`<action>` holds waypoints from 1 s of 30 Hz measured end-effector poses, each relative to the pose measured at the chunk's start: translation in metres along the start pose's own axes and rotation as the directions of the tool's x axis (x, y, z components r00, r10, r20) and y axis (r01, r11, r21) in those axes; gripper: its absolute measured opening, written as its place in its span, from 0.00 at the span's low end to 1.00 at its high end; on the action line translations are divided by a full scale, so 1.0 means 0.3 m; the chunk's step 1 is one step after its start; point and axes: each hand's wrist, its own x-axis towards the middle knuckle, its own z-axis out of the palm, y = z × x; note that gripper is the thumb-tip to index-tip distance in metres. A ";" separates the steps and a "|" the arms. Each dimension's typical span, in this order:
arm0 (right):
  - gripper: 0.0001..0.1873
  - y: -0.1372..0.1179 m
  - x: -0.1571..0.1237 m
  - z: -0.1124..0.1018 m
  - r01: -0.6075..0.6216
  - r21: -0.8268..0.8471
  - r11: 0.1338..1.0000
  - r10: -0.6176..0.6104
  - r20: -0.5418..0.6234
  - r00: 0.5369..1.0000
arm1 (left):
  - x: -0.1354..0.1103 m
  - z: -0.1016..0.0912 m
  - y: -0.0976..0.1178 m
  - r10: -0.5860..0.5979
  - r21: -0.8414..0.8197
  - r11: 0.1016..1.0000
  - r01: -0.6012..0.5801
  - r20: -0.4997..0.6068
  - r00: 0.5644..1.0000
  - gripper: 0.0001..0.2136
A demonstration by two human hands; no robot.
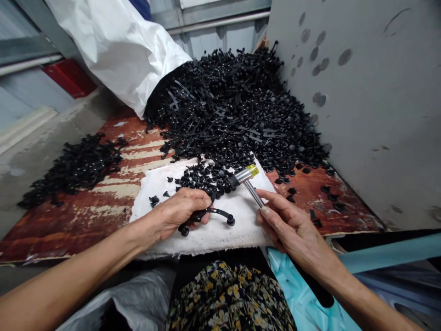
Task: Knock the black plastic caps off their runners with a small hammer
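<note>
My left hand [184, 209] pinches a thin black plastic strip [220, 212] with round button-like ends, held just above the white cloth [161, 239]. More black pieces hang below those fingers, and how many are in the grip is hidden. In my right hand [284, 220] is a small mallet [244, 175], gripped by its metal handle. Its head has a yellow face at one end and a black face at the other. The black end sits at the edge of a small heap of round black plastic caps [198, 179] on the cloth.
A large pile of black plastic parts [227, 105] spills from a white sack [117, 50] behind the cloth. Another black pile [79, 161] lies at the left of the worn red-brown table [113, 197]. A grey panel [372, 115] stands along the right side.
</note>
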 end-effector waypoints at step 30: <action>0.26 -0.005 0.002 -0.001 -0.010 -0.060 0.998 0.011 0.021 1.000 | 0.005 0.002 -0.002 0.004 0.056 0.998 -0.005 0.019 1.000 0.10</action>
